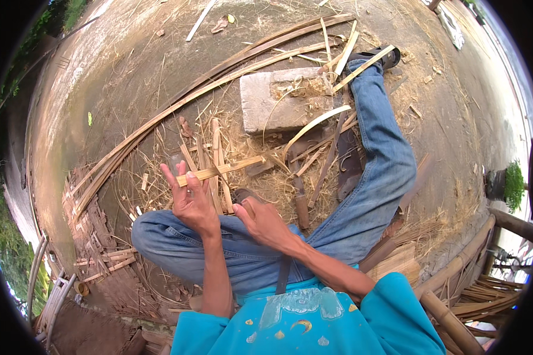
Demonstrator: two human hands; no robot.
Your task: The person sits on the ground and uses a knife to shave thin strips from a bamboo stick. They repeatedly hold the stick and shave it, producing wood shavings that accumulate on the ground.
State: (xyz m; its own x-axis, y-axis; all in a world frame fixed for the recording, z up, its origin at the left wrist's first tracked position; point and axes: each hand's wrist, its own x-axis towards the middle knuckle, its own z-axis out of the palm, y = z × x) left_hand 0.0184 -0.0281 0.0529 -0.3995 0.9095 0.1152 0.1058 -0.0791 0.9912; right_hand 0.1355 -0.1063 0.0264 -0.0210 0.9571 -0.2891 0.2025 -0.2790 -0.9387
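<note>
A split bamboo strip (pixel 237 166) lies across my left hand (pixel 194 204), pinched between the thumb and fingers, its far end pointing right over the shavings. Closed in a fist, my right hand (pixel 265 223) grips a knife by its brown handle (pixel 246 201), just right of the left hand. The thin dark blade appears to cross the strip, but it is hard to make out. Below the strip stand several narrow bamboo slats (pixel 217 142). Another tool with a wooden handle (pixel 302 208) lies on the ground between my legs, its upper part among the offcuts.
A pale stone block (pixel 260 106) with shavings on top sits ahead. Long bent bamboo strips (pixel 172 106) sweep past its left side. Curly shavings (pixel 154 154) cover the ground. My outstretched leg (pixel 385 154) bounds the right side; bamboo poles (pixel 462 260) stand at the lower right.
</note>
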